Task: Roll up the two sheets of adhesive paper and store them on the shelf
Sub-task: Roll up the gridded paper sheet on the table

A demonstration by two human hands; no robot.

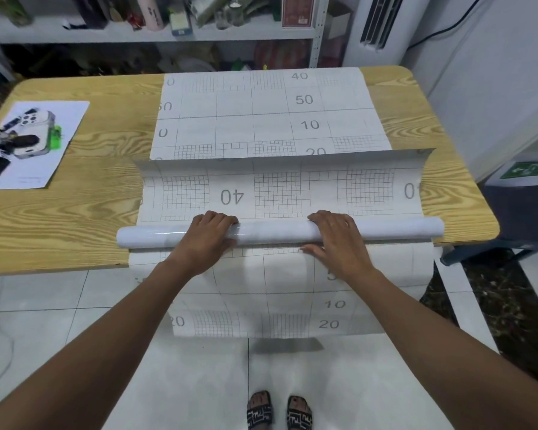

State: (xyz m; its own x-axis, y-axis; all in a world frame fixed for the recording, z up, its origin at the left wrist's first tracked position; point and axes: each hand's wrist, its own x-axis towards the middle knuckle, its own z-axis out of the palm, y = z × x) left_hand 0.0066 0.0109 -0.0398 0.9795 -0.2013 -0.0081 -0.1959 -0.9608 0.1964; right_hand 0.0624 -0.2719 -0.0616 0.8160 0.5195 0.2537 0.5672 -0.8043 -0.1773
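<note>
Wooden table (75,212): left hand (208,240), right hand (339,243) grip clamped round roll (271,232); flat sheet (261,113) ahead, shelf (106,35) behind

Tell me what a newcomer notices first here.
The white roll lies along the near edge of the wooden table, with the left hand and right hand both curled over it. Beyond it the gridded sheet curls up at its loose end, lying on a second gridded sheet that spreads flat to the far edge and hangs off the near one. A printed page sits at the table's left.
</note>
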